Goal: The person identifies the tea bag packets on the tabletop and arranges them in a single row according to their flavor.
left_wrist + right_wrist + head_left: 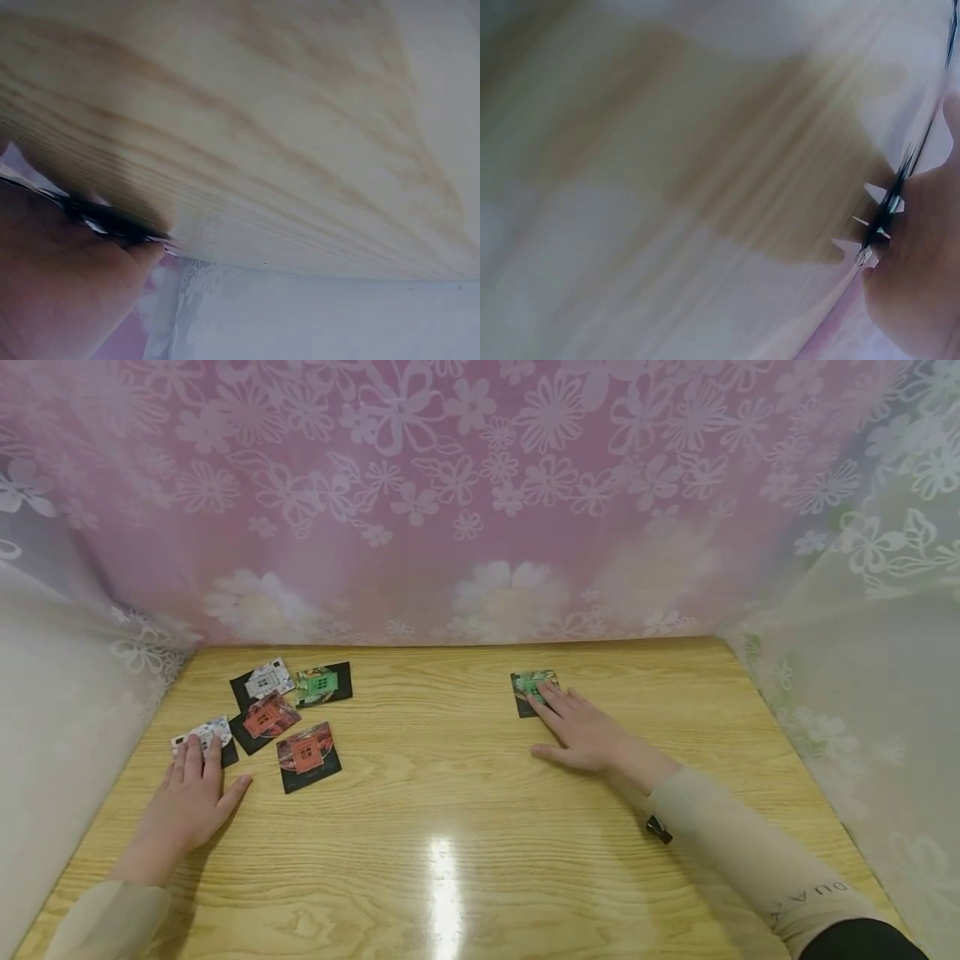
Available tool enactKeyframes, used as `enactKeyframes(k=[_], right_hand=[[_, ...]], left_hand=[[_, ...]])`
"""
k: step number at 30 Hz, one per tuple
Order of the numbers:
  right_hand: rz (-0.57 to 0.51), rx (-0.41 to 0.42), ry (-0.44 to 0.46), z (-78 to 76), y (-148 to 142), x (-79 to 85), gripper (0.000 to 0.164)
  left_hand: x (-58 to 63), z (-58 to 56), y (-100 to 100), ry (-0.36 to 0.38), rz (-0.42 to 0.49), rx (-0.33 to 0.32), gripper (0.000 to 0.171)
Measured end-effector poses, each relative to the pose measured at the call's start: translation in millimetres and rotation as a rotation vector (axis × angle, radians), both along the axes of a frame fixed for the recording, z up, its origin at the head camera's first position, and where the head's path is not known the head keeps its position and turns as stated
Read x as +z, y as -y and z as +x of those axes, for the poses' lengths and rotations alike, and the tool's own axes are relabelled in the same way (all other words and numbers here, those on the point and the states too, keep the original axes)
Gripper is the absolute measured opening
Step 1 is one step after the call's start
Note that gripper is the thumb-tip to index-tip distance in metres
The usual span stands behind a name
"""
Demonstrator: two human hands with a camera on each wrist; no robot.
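Your right hand (581,735), fingers straight and gripping nothing, touches a green packet (524,683) right of the tabletop's (420,760) centre; your left hand (183,806) likewise touches a white packet (216,725). Apparently one is separated; five remain in the left cluster (268,718).

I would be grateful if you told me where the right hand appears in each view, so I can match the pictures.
Head: right of centre, the right hand rests its fingers on a green-labelled packet.
Left wrist: not visible; the hand at lower left is the left hand.
Right wrist: at the right edge, below mid-height.
Shared landmark: the wood-grain tabletop, in all three views.
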State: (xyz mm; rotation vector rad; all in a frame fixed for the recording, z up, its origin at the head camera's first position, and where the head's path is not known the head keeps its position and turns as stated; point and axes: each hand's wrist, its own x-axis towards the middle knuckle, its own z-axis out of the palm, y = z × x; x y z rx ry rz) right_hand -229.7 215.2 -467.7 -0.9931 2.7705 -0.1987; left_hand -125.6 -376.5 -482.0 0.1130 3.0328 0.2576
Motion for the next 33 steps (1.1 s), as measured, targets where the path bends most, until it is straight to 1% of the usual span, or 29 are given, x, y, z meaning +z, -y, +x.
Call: enactKeyframes(k=[5, 10, 14, 17, 26, 29, 33], right_hand=[[0.005, -0.064, 0.004, 2.0, -29.1, 1.4, 0.086], [-0.016, -0.107, -0.023, 5.7, -57.7, -3.0, 0.086], [-0.06, -0.115, -0.059, 11.0, -78.8, -4.6, 0.087], [-0.076, -0.122, -0.065, 15.0, -91.9, -4.5, 0.086], [0.021, -0.202, -0.002, 26.1, -117.2, 3.2, 0.084], [0.026, -0.205, 0.0, 29.2, -123.6, 5.4, 0.084], [0.031, -0.191, -0.023, 33.1, -132.2, 5.2, 0.082]], left_hand=[[0.0, -1.0, -0.1, -0.005, -0.001, -0.008, 0.09], [0.8, -1.5, -1.0, -0.01, -0.005, -0.012, 0.09], [0.3, -1.2, -0.8, -0.015, -0.003, -0.013, 0.09], [-0.9, -0.7, 0.2, -0.015, -0.001, -0.017, 0.09], [-2.5, -1.9, 2.6, -0.005, -0.002, -0.02, 0.091], [-3.0, -2.2, 3.5, 0.001, -0.003, -0.018, 0.091], [-2.8, -2.1, 3.9, 0.012, -0.008, -0.016, 0.091]])
